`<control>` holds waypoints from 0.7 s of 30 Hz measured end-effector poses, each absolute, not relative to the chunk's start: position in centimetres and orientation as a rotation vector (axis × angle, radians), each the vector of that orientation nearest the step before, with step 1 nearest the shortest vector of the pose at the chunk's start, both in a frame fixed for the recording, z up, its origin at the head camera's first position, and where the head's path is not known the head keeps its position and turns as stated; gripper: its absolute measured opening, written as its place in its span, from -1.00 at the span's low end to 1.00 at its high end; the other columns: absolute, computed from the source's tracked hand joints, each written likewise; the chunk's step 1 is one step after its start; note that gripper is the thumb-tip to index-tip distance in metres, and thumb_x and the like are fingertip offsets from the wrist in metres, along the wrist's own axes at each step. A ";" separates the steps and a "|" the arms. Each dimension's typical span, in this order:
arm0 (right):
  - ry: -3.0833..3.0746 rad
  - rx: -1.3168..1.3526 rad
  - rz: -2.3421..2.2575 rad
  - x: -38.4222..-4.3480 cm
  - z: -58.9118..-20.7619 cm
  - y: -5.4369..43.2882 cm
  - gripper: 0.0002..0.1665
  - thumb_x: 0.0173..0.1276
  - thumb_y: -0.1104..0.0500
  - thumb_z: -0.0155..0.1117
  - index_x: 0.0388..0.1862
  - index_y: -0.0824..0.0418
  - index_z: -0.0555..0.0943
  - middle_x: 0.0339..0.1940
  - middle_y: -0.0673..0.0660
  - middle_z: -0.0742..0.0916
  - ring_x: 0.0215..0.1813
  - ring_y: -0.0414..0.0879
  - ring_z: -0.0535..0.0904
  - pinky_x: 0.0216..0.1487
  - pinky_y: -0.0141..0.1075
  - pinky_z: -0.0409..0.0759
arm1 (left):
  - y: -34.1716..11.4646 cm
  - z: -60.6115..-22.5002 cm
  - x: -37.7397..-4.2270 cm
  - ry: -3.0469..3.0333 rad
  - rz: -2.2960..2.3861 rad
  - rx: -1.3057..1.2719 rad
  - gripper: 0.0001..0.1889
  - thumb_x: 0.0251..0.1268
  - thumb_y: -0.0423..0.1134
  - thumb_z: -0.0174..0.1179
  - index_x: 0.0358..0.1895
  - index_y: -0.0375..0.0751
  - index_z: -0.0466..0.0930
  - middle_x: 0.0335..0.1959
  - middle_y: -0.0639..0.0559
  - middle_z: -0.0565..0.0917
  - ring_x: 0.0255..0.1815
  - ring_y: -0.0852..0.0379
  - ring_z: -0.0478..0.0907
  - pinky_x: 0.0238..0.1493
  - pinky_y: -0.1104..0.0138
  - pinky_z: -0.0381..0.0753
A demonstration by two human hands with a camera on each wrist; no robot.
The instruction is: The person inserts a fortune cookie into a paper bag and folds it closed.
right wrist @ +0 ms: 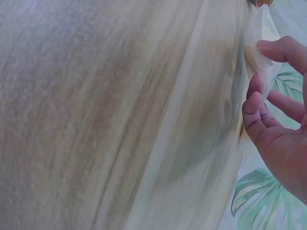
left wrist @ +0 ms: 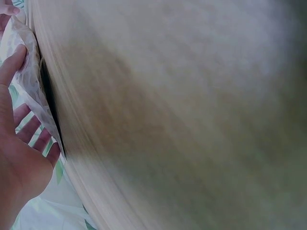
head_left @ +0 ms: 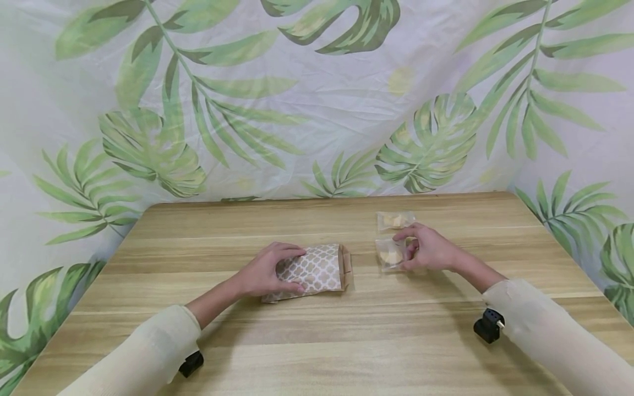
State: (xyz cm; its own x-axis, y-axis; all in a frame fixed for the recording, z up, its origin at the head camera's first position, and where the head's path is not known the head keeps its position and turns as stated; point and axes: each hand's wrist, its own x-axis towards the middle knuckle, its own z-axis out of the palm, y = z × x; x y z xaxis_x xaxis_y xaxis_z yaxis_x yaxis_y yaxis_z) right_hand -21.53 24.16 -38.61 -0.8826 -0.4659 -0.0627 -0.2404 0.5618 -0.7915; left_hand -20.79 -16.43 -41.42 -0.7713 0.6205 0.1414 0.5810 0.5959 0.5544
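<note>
A brown paper bag with a white lattice pattern lies on its side on the table, its open mouth facing right. My left hand holds its left end, thumb on the near side and fingers over the far side; the left wrist view shows that thumb against the bag. To the right, my right hand pinches the edge of a small clear packet with pale yellow pieces inside. In the right wrist view the packet stands tilted up between thumb and fingers. Just behind lies a similar packet.
The wood-grain table runs back to a leaf-print cloth hanging along its far edge. Dark wrist devices hang under both cream sleeves, low over the tabletop.
</note>
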 end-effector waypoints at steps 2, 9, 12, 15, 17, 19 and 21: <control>2.549 -0.610 -1.212 -21.5 -38.7 24.1 -0.29 0.06 0.41 0.60 0.19 0.56 0.54 0.11 0.39 0.47 -0.35 -0.17 0.64 -0.29 -0.40 0.56 | -16.4 -41.4 -20.8 2.748 0.918 1.033 -0.16 0.01 0.12 0.58 0.37 -0.23 0.57 0.38 -0.19 0.55 0.39 -0.19 0.43 0.40 -0.20 0.38; 2.565 -0.673 -1.196 -21.4 -38.7 23.7 -0.31 0.04 0.38 0.62 0.16 0.55 0.56 0.04 0.34 0.53 -0.34 -0.14 0.67 -0.27 -0.41 0.58 | -16.4 -41.4 -20.8 2.745 0.909 1.026 -0.14 0.00 0.15 0.57 0.38 -0.21 0.57 0.38 -0.17 0.55 0.39 -0.18 0.43 0.41 -0.20 0.38; 2.583 -0.686 -1.179 -21.4 -38.6 23.5 -0.31 0.04 0.37 0.63 0.16 0.54 0.57 0.01 0.30 0.56 -0.34 -0.15 0.67 -0.24 -0.39 0.59 | -16.4 -41.4 -20.8 2.745 0.904 1.025 -0.14 0.01 0.16 0.57 0.39 -0.20 0.56 0.39 -0.16 0.55 0.39 -0.18 0.43 0.40 -0.20 0.38; 2.593 -0.700 -1.168 -21.3 -38.5 23.3 -0.31 0.05 0.37 0.63 0.17 0.53 0.58 -0.06 0.26 0.62 -0.34 -0.17 0.67 -0.15 -0.39 0.61 | -16.4 -41.4 -20.8 2.743 0.902 1.023 -0.14 0.01 0.16 0.56 0.39 -0.19 0.56 0.39 -0.16 0.55 0.39 -0.17 0.43 0.40 -0.20 0.38; 2.576 -0.711 -1.184 -21.3 -38.4 23.1 -0.31 0.05 0.38 0.63 0.17 0.53 0.57 -0.05 0.28 0.62 -0.33 -0.16 0.68 -0.16 -0.38 0.62 | -16.4 -41.4 -20.8 2.743 0.902 1.020 -0.14 0.02 0.16 0.56 0.39 -0.19 0.56 0.39 -0.16 0.55 0.39 -0.17 0.43 0.40 -0.20 0.39; 2.554 -0.724 -1.204 -21.2 -38.4 22.8 -0.31 0.05 0.39 0.62 0.18 0.53 0.56 -0.02 0.32 0.59 -0.32 -0.16 0.68 -0.18 -0.38 0.63 | -16.4 -41.4 -20.8 2.742 0.904 1.016 -0.14 0.02 0.16 0.56 0.39 -0.19 0.56 0.39 -0.16 0.55 0.39 -0.17 0.43 0.40 -0.20 0.39; 2.529 -0.734 -1.228 -21.1 -38.4 22.5 -0.31 0.05 0.40 0.61 0.18 0.53 0.55 0.00 0.37 0.58 -0.32 -0.16 0.67 -0.29 -0.38 0.61 | -16.4 -41.4 -20.8 2.741 0.905 1.013 -0.14 0.02 0.16 0.56 0.39 -0.19 0.56 0.39 -0.16 0.54 0.39 -0.17 0.43 0.40 -0.20 0.38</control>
State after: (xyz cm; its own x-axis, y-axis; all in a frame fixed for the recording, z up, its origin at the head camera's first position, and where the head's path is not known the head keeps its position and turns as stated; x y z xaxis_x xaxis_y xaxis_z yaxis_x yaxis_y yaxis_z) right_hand -21.11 22.54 -38.40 -0.8462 -0.5328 0.0072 -0.3350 0.5214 -0.7848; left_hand -20.81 -16.41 -41.37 -0.7777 0.6166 0.1222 0.5682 0.6063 0.5564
